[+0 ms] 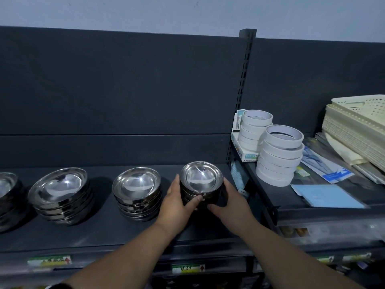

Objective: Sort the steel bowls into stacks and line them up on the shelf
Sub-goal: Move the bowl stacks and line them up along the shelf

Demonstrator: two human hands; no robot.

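Observation:
Several stacks of shiny steel bowls stand in a row on a dark shelf (100,232). The smallest stack (201,178) is at the right end. My left hand (179,202) grips its left side, thumb across the front. My right hand (230,202) cups its right side. To the left stands a medium stack (136,188), then a wider stack (60,188), which leans a little. A fourth stack (7,184) is cut off by the left edge.
A slotted upright post (242,97) splits the shelving just right of the small stack. On the higher right shelf sit two piles of white tape rolls (279,155), a blue pad (327,195), packaged goods and cream plastic baskets (358,126). Price labels (188,269) line the shelf front.

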